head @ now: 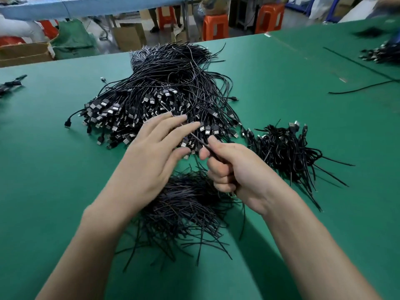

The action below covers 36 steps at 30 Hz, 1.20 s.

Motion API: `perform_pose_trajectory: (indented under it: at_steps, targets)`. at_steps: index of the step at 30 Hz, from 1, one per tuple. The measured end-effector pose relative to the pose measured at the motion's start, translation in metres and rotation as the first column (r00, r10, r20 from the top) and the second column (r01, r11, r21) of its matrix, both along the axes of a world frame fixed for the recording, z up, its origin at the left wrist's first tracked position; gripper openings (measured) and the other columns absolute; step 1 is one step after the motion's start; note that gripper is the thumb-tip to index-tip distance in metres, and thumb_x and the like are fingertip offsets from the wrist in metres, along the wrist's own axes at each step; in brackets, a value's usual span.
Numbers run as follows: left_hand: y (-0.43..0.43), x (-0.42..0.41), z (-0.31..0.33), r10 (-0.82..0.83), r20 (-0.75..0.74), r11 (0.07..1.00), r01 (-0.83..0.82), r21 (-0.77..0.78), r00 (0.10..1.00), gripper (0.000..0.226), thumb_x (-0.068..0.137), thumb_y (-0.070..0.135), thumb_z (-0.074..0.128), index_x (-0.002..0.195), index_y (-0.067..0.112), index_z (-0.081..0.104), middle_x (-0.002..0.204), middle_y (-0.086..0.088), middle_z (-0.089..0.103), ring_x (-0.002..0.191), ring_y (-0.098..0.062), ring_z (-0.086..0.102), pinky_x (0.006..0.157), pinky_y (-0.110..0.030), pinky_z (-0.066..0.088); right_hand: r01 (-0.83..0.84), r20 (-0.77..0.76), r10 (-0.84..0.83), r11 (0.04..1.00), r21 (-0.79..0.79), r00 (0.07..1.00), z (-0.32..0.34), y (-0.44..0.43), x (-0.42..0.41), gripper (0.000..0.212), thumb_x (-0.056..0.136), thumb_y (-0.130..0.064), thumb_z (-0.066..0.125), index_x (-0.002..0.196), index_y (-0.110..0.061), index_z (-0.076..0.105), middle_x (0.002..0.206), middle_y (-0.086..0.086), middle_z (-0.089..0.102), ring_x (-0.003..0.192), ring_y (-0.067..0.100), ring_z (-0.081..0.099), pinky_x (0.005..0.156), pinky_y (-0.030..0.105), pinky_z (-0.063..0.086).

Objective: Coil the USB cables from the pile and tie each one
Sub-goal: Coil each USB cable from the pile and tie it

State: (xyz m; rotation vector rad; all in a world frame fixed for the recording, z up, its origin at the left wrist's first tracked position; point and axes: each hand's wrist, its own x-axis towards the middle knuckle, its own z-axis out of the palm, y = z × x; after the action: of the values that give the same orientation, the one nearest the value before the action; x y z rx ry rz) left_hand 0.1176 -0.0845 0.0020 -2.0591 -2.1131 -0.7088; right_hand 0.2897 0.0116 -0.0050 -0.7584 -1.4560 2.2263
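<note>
On the green table (pixel 54 169), the big pile (pixel 164 94) of loose USB cables lies at 12 o'clock from the hands, plugs fanned toward the person. The right hand (pixel 233 169) pinches one thin black tie (pixel 195 138) between thumb and forefinger, its other fingers curled in. The tie slants toward 10 o'clock, past the fingertips of the left hand (pixel 151 148), which is spread flat and holds nothing; whether it touches the tie is unclear. A heap of ties (pixel 186 208) lies at 6 o'clock, under the wrists. Coiled cables (pixel 285 150) sit at 3 o'clock. Orange stools (pixel 215 27) stand beyond the table's far edge.
</note>
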Motion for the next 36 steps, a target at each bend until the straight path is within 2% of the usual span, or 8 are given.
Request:
perform_pose_trajectory:
  at_steps: [2, 7, 15, 19, 25, 29, 32, 36]
  targets:
    - [0.015, -0.004, 0.001, -0.095, -0.007, 0.992, 0.094, -0.081, 0.995, 0.041, 0.111, 0.04, 0.04, 0.143, 0.027, 0.061, 0.14, 0.004, 0.062, 0.14, -0.018, 0.048, 0.123, -0.044, 0.029, -0.033, -0.021, 0.033, 0.999, 0.015, 0.999, 0.003, 0.0, 0.011, 0.039, 0.109, -0.038, 0.042, 0.085, -0.014, 0.061, 0.052, -0.007, 0.025, 0.046, 0.01, 0.018, 0.041, 0.021, 0.02]
    - [0.024, 0.006, 0.001, -0.247, 0.061, 0.969, 0.245, 0.039, 0.967, 0.035, 0.103, 0.039, 0.047, 0.108, 0.022, 0.077, 0.084, 0.007, 0.052, 0.082, -0.013, 0.05, 0.073, -0.035, 0.046, -0.214, 0.146, 0.191, 0.963, 0.161, 0.971, 0.013, 0.002, 0.032, 0.042, 0.105, -0.04, 0.048, 0.081, -0.012, 0.068, 0.055, -0.001, 0.037, 0.048, 0.014, 0.031, 0.05, 0.026, 0.043]
    - [0.021, 0.004, 0.01, -0.308, 0.289, 0.934, 0.229, 0.275, 0.906, 0.017, 0.093, 0.028, 0.074, 0.092, 0.014, 0.082, 0.074, 0.002, 0.061, 0.07, -0.014, 0.056, 0.066, -0.027, 0.044, -0.282, 0.0, 0.282, 0.959, 0.0, 0.959, 0.023, -0.006, 0.033, 0.044, 0.107, -0.038, 0.043, 0.068, -0.022, 0.057, 0.056, -0.006, 0.027, 0.051, 0.013, 0.018, 0.046, 0.025, 0.013]
    - [0.018, -0.004, 0.014, -0.316, 0.375, 0.923, 0.191, 0.334, 0.871, 0.013, 0.092, 0.022, 0.074, 0.094, 0.012, 0.082, 0.078, 0.012, 0.067, 0.069, -0.003, 0.06, 0.066, -0.013, 0.042, -0.355, 0.047, 0.353, 0.921, 0.161, 0.935, 0.027, -0.009, 0.016, 0.051, 0.109, -0.037, 0.04, 0.064, -0.026, 0.062, 0.057, -0.004, 0.029, 0.054, 0.016, 0.019, 0.051, 0.033, 0.013]
    - [0.02, 0.004, 0.009, -0.272, 0.427, 0.953, 0.182, 0.24, 0.863, 0.044, 0.106, 0.005, 0.05, 0.112, 0.047, 0.062, 0.074, 0.014, 0.06, 0.066, -0.007, 0.055, 0.063, -0.022, 0.045, -0.16, -0.328, 0.231, 0.96, 0.23, 0.916, 0.048, 0.013, -0.007, 0.038, 0.107, -0.033, 0.041, 0.086, -0.019, 0.069, 0.058, -0.01, 0.03, 0.052, 0.009, 0.025, 0.047, 0.024, 0.02]
    - [0.023, 0.02, 0.011, -0.184, 0.429, 0.982, 0.148, 0.116, 0.884, 0.024, 0.1, 0.008, 0.045, 0.096, 0.02, 0.065, 0.075, 0.0, 0.063, 0.065, -0.022, 0.057, 0.062, -0.042, 0.048, -0.008, -0.5, 0.148, 0.962, 0.271, 0.853, 0.045, 0.016, -0.023, 0.033, 0.106, -0.027, 0.043, 0.105, -0.015, 0.074, 0.062, -0.009, 0.041, 0.056, 0.007, 0.032, 0.048, 0.019, 0.027]
    - [0.017, 0.02, 0.021, -0.103, 0.258, 0.995, 0.097, 0.033, 0.961, 0.022, 0.1, 0.021, 0.043, 0.084, 0.032, 0.053, 0.073, 0.003, 0.063, 0.068, -0.029, 0.063, 0.066, -0.043, 0.052, 0.178, -0.509, 0.027, 0.92, 0.35, 0.861, 0.038, 0.018, -0.033, 0.033, 0.109, -0.021, 0.038, 0.111, -0.009, 0.069, 0.072, -0.001, 0.063, 0.06, 0.013, 0.054, 0.054, 0.022, 0.046]
    - [0.011, 0.002, 0.033, 0.031, 0.086, 0.998, -0.026, -0.053, 0.996, 0.038, 0.108, 0.036, 0.033, 0.104, 0.023, 0.068, 0.082, 0.007, 0.068, 0.076, -0.022, 0.062, 0.071, -0.04, 0.047, 0.267, -0.488, 0.026, 0.811, 0.52, 0.873, 0.034, 0.015, -0.052, 0.032, 0.11, -0.015, 0.035, 0.115, 0.002, 0.062, 0.098, 0.015, 0.076, 0.09, 0.025, 0.076, 0.075, 0.03, 0.06]
